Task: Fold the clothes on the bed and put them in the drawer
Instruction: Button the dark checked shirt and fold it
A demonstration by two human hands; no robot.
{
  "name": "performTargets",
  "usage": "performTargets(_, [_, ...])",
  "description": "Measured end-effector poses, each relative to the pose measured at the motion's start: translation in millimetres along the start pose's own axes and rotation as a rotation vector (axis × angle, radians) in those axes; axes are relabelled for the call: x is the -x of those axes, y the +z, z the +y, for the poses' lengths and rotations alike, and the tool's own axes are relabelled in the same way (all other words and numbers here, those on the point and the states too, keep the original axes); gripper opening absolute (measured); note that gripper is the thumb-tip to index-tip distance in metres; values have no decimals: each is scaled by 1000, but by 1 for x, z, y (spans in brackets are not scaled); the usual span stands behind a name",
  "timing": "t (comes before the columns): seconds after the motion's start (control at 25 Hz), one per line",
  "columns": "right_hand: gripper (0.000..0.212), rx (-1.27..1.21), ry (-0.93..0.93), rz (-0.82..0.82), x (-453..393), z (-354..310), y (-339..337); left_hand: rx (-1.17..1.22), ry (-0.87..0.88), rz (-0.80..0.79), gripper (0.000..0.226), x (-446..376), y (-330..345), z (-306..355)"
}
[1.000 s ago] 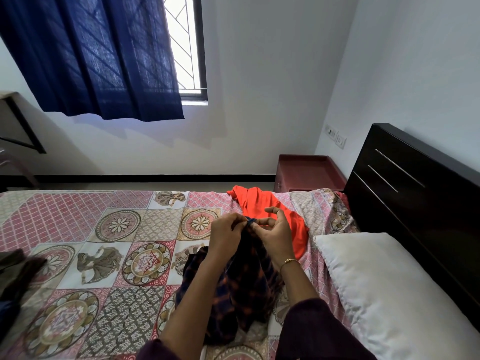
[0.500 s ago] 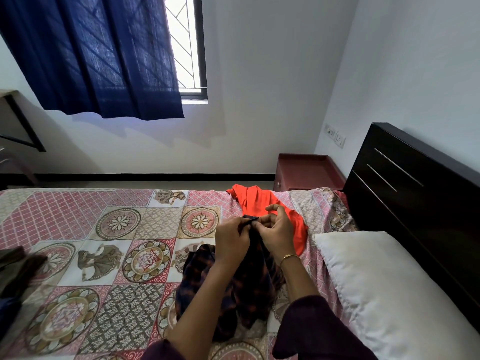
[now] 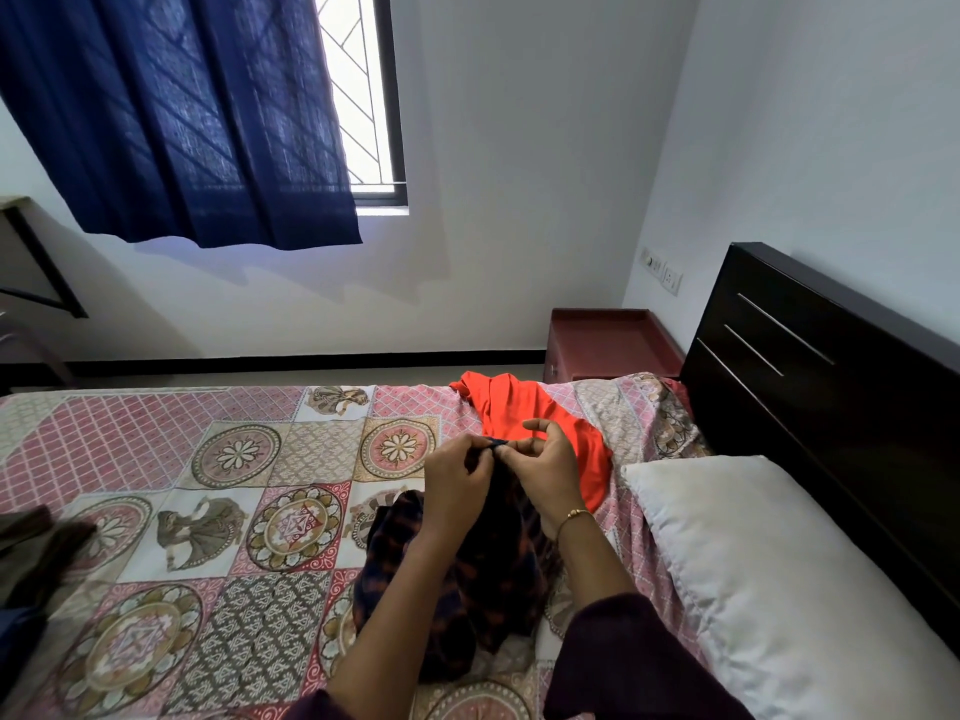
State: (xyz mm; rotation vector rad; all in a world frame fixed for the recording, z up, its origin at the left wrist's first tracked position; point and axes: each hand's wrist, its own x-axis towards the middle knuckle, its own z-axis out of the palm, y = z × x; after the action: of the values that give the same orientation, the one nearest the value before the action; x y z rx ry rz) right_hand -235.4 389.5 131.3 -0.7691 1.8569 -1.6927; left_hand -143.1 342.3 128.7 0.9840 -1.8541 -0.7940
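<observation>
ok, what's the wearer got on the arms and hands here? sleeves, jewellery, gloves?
Both hands are bare, no gloves. The right hand has a thin gold-coloured bracelet at the wrist. The left hand shows nothing at its wrist. Both forearms are uncovered, with dark maroon sleeves pushed up near the elbows. No rings can be made out.

Over the last second the left hand (image 3: 457, 478) and the right hand (image 3: 548, 470) have risen slightly and shifted a little toward the orange garment (image 3: 540, 418). The two hands, apart at first, have closed together at the top edge of the dark plaid garment (image 3: 483, 574), where each now pinches the fabric. The hanging plaid cloth has been drawn upward and has bunched more narrowly beneath the wrists. The exact grip points appear to have moved along the hem, though the fingers hide this detail.
</observation>
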Motion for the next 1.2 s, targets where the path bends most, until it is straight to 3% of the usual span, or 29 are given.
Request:
performTargets(0.16, [34, 215, -31, -27, 4, -2, 1, -123, 41, -51, 11, 7, 1, -8])
performTargets(0.32, [28, 368, -178, -27, 13, -6, 14, -477, 178, 213, 17, 10, 3, -10])
performTargets(0.36, [26, 364, -227, -11, 15, -7, 17, -480, 121, 217, 17, 9, 5, -10])
performTargets(0.4, [26, 352, -271, -3, 17, -8, 17, -386, -24, 143, 16, 6, 5, -8])
performTargets(0.44, [28, 329, -308, -12, 18, -7, 17, -129, -256, 22, 17, 1, 0, -2])
performTargets(0.52, [32, 229, -343, -61, 21, -5, 12, 569, -697, -209, 22, -3, -12, 7])
performTargets(0.56, [35, 158, -326, -80, 23, -4, 8, 826, -802, -292, 24, 1, -19, 11])
performTargets(0.64, [35, -17, -237, -83, 26, -4, 0, 992, -773, -376, 24, 11, -28, 10])
performTargets(0.8, [25, -248, -63, -96, 31, -4, -8, 803, -425, -422, 18, 34, -25, 3])
performTargets(0.96, [19, -294, 12, -102, 45, -5, -9, 555, -277, -280, 32, 50, -20, 11])
performTargets(1.08, [12, -263, 77, -228, 62, 2, -19, 306, -243, -124, 31, 53, -17, 2])
performTargets(1.2, [14, -51, 79, -267, 70, 17, -31, 318, -264, -219, 28, 54, -15, -5])
